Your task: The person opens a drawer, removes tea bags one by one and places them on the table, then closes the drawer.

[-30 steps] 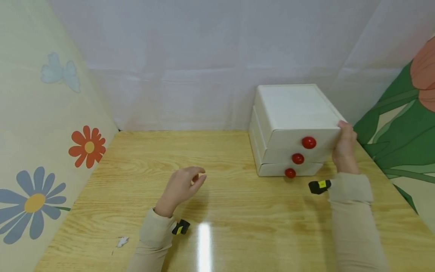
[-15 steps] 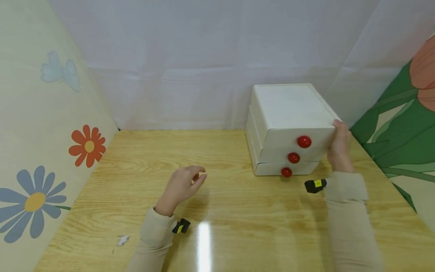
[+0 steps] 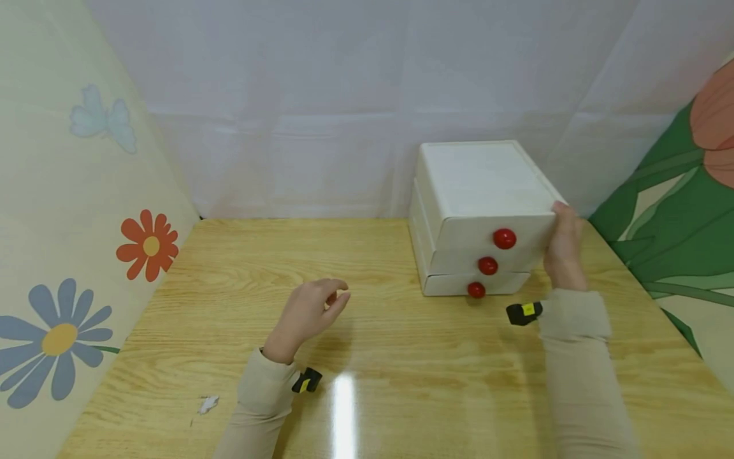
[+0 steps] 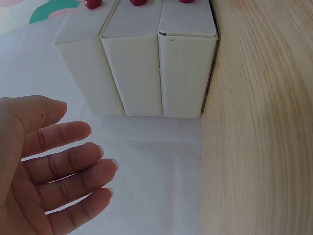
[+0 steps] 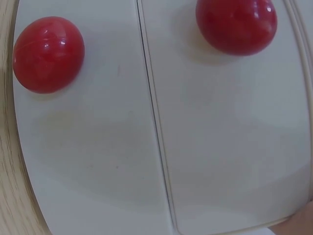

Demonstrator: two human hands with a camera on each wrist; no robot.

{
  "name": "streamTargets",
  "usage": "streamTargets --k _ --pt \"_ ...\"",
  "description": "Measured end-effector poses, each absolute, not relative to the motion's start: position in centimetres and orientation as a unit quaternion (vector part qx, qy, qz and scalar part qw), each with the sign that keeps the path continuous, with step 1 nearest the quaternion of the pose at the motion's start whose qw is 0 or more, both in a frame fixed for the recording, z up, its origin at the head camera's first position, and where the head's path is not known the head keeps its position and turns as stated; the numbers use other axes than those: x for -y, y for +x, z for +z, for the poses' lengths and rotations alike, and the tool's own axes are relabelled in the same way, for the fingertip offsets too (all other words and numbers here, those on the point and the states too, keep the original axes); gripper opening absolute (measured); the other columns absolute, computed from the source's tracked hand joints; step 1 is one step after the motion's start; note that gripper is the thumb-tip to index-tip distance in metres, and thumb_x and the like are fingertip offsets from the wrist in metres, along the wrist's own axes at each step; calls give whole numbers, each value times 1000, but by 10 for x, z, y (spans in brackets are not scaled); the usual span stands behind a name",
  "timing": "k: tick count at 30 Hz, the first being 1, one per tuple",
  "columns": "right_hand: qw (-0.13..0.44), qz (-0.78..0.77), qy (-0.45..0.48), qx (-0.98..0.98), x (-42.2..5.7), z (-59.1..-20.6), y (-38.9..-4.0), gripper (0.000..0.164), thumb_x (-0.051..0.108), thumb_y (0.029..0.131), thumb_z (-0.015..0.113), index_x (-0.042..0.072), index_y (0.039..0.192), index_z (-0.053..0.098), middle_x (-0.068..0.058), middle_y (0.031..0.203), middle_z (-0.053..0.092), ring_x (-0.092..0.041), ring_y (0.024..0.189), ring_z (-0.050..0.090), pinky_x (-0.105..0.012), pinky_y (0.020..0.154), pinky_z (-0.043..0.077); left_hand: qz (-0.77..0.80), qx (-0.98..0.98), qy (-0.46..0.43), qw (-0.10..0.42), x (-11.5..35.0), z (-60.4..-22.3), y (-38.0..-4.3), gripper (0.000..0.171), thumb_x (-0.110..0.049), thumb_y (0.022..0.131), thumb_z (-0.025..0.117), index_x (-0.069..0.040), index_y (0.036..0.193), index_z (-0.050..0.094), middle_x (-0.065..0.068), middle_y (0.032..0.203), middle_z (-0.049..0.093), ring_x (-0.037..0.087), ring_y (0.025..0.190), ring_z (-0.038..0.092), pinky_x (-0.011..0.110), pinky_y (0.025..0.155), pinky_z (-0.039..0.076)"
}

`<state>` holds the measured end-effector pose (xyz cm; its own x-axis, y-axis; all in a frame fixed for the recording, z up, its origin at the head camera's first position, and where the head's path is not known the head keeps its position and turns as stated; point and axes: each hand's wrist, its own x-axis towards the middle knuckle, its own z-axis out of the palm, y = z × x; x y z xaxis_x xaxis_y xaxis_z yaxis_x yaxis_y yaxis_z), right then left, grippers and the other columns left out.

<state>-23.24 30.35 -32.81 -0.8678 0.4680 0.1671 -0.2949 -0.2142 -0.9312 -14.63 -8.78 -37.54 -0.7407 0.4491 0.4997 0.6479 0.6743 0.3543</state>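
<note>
A white drawer box (image 3: 487, 182) with three stacked drawers, each with a round red knob (image 3: 504, 239), stands at the back right of the table. My right hand (image 3: 564, 248) presses against the box's right side, its thumb at the upper front corner and its other fingers largely hidden behind the side. Close in the right wrist view are two red knobs (image 5: 49, 55) on the white drawer fronts. Over the middle of the table, my left hand (image 3: 306, 312) holds nothing, its fingers loosely bent. The left wrist view shows its palm apart from the box.
The wooden table (image 3: 401, 382) runs back to a pale cloth backdrop (image 3: 287, 95). Flower-patterned panels (image 3: 63, 191) flank both sides. A small white patch (image 3: 208, 404) marks the table at the front left.
The drawer box has slid left along the table, with my right hand moving along at its right side. My left hand has stayed nearly still.
</note>
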Motion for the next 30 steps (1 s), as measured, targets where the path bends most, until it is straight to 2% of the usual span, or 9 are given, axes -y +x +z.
streamTargets --k 4,9,16,20,30 --pt "230 769 -64 593 -301 -328 -232 17 26 86 51 16 93 64 0 87 59 -12 73 51 -21 60 42 -262 894 -308 192 87 -376 -147 12 -13 87 60 -3 90 67 -3 64 55 6 54 49 19 48 42" --pt "211 763 -54 608 -297 -329 -233 21 29 88 49 18 101 60 0 93 55 -13 78 49 -22 64 41 -258 894 -310 196 87 -377 -147 11 -13 86 61 -4 89 67 -3 64 56 7 53 49 19 47 41" --pt "225 752 -74 615 -288 -329 -234 21 29 87 48 18 101 60 1 97 52 -12 83 45 -25 71 35 -256 893 -314 198 86 -378 -147 12 -13 86 62 -3 88 66 -4 62 53 7 51 47 19 46 40" --pt "224 744 -80 624 -285 -329 -233 26 30 87 47 17 105 60 1 98 52 -12 83 45 -25 70 35 -254 893 -314 198 85 -378 -147 11 -13 85 63 -3 88 66 -4 62 53 7 51 46 19 46 39" --pt "228 747 -62 621 -278 -328 -231 24 31 87 48 18 100 63 1 92 57 -12 77 49 -24 66 38 -257 893 -317 191 85 -378 -147 12 -13 87 61 -3 89 67 -4 63 54 6 51 44 18 45 36"
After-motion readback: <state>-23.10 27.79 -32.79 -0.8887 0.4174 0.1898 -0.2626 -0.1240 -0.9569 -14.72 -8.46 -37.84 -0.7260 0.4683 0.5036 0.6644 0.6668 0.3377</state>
